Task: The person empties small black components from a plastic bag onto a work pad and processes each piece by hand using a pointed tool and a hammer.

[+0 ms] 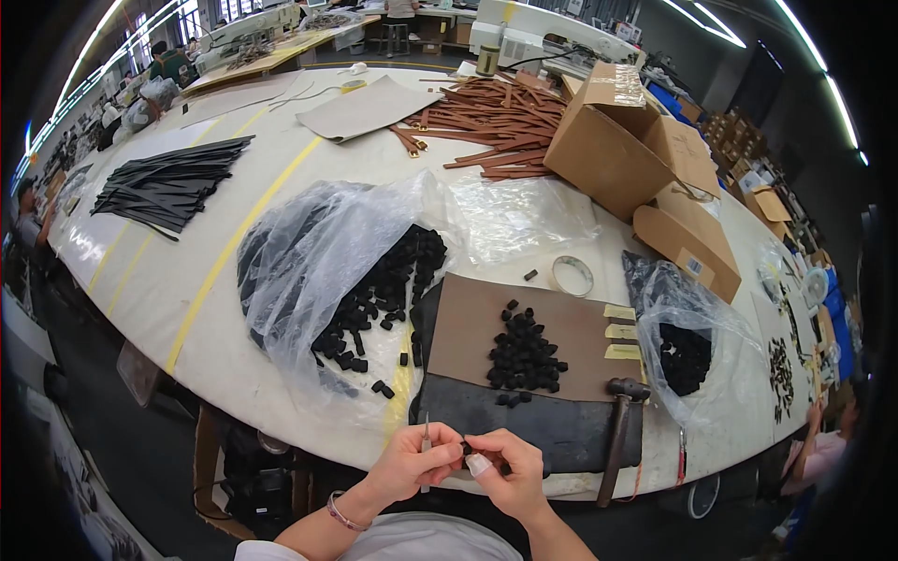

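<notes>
You have both grips brought together at the near edge of the worktop (224,327), fingertips meeting around one small black piece (467,449). Your right grip (510,470) is pinched on that piece, with a white wrap (478,465) round its thumb, perhaps to spare the skin. Your left grip (412,463) is closed on a slim metal tool (427,441) standing nearly upright, its narrow end pointing up, likely tucked there so that thumb and forefinger can help steady the piece. Straight ahead of the grips, a loose pile of black pieces (524,351) sits on a brown sheet (458,337), close enough, it seems, for a short reach. Beyond your left grip, a clear bag (318,252) gapes and spills more of the same, apparently the larger stock. To the right of your right grip, the hammer (617,439) lies with its handle towards you, which would make it easy to take up. Past its head, another bag (687,360) holds dark contents. The brown straps (505,117) and cardboard box (608,140) lie well beyond the grips, leaving the near area to the small pieces.
</notes>
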Tool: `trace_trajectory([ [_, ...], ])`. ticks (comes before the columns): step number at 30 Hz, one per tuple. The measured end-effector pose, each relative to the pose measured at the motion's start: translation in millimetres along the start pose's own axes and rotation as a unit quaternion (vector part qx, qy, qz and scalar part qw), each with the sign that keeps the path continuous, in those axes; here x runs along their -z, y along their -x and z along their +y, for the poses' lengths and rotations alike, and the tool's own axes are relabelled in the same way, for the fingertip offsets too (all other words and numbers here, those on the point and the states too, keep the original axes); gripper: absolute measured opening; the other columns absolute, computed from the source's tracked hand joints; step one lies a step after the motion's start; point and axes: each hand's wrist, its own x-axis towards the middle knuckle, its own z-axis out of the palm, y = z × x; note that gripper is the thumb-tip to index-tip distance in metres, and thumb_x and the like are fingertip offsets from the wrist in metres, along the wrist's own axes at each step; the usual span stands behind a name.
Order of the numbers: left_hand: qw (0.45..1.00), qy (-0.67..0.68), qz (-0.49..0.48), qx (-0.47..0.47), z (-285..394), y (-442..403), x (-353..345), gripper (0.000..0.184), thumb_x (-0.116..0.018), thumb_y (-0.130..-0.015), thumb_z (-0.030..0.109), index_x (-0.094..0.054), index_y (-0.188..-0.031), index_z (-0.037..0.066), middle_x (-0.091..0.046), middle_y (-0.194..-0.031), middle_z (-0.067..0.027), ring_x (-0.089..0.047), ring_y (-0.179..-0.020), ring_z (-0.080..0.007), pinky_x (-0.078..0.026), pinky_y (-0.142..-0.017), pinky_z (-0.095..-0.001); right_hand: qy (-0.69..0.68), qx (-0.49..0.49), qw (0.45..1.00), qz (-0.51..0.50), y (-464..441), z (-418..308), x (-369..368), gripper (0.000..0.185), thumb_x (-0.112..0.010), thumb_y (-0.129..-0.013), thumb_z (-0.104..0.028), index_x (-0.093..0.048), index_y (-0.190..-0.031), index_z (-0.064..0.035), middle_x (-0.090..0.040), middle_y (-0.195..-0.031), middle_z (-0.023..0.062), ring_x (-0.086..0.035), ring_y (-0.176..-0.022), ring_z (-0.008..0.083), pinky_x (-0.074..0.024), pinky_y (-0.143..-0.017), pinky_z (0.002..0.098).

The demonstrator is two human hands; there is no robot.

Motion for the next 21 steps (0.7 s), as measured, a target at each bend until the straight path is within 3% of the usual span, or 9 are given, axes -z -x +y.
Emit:
trace_trajectory([
  [2, 1.000, -0.018, -0.020, -0.002, 1, -1, 1, 0.012, -0.059, -0.085, 0.011, -0.057, -0.089, 0.000, -0.058, -0.072, -0.0033, -0.047, -0.050, -0.0038, -0.029, -0.041, -0.0155, -0.022, -0.052, 0.998, -0.020, -2, -3, 1, 0.020, -0.061, -0.076, 0.002, -0.061, -0.096, 0.0012, -0.059, -0.078, 0.0062, -0.052, -0.056, 0.0051, -0.0416, -0.049, 0.0180],
  [4, 1.000, -0.021, 0.007, 0.019, 2, -1, 3, 0.009, -0.056, -0.084, 0.004, -0.056, -0.089, -0.003, -0.059, -0.071, -0.0094, -0.048, -0.047, -0.0090, -0.029, -0.039, -0.0172, -0.020, -0.052, 0.998, -0.017, -1, -2, -1, 0.020, -0.061, -0.076, 0.002, -0.061, -0.096, 0.0013, -0.059, -0.077, 0.0057, -0.052, -0.057, 0.0050, -0.0418, -0.049, 0.0178],
  [9, 1.000, 0.022, -0.003, -0.015, 2, 2, -4, 0.008, -0.056, -0.085, 0.005, -0.056, -0.089, -0.002, -0.057, -0.071, -0.0066, -0.050, -0.049, -0.0078, -0.028, -0.038, -0.0162, -0.038, -0.044, 0.998, 0.038, 8, 5, -12, 0.020, -0.062, -0.076, 0.001, -0.060, -0.096, 0.0012, -0.059, -0.072, 0.0041, -0.053, -0.056, 0.0047, -0.0424, -0.049, 0.0182],
  [11, 0.999, 0.036, -0.010, -0.021, 1, 2, -5, 0.008, -0.057, -0.086, 0.007, -0.056, -0.089, 0.000, -0.056, -0.071, -0.0038, -0.050, -0.050, -0.0060, -0.029, -0.038, -0.0155, -0.024, -0.004, 0.999, 0.039, 10, 6, -14, 0.020, -0.064, -0.076, 0.001, -0.057, -0.094, 0.0012, -0.061, -0.074, 0.0058, -0.052, -0.056, 0.0042, -0.0391, -0.047, 0.0176],
  [21, 0.988, 0.154, 0.021, -0.028, -2, 3, -10, 0.009, -0.054, -0.087, 0.006, -0.053, -0.094, 0.000, -0.058, -0.075, -0.0087, -0.052, -0.049, -0.0095, -0.027, -0.035, -0.0159, 0.120, 0.117, 0.985, 0.029, 1, 6, -12, 0.030, -0.065, -0.073, -0.001, -0.058, -0.101, 0.0007, -0.055, -0.058, 0.0061, -0.052, -0.044, 0.0112, -0.0409, -0.042, 0.0216],
])
